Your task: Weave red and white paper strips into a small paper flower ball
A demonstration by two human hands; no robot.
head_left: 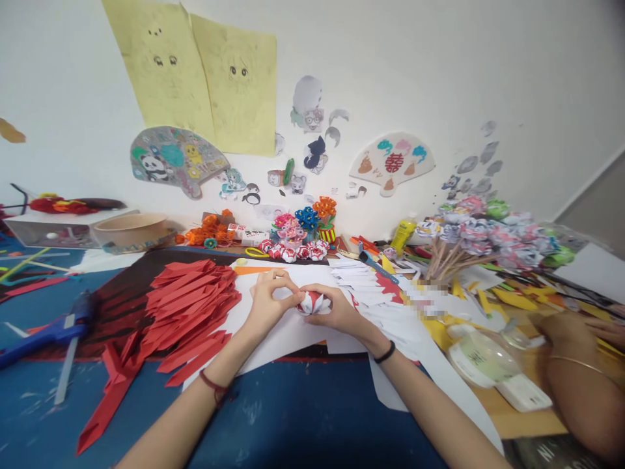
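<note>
Head view: a white wall was shown behind the work, with two yellow drawing sheets fixed to it.
Counter: a blue surface was shown nearest the person, and the craft materials were spread along it.
White paper: it was laid on the counter beneath the hands.
Co-worker's arm: it was seen at the right edge, well apart from the person's hands.
Paper flower bunch: it was laid at the back right, its thin sticks pointed toward the middle.
Red folded strips: they were heaped to the left of the hands, some overlapping others.
Glue gun: it was left lying at the far left, beyond the red heap.
Hands: the left hand and right hand were brought together, both clamped on one piece by thumb and fingers.
Red-and-white paper piece: it was held between the fingertips, over the white paper, near the middle of the view.
</note>
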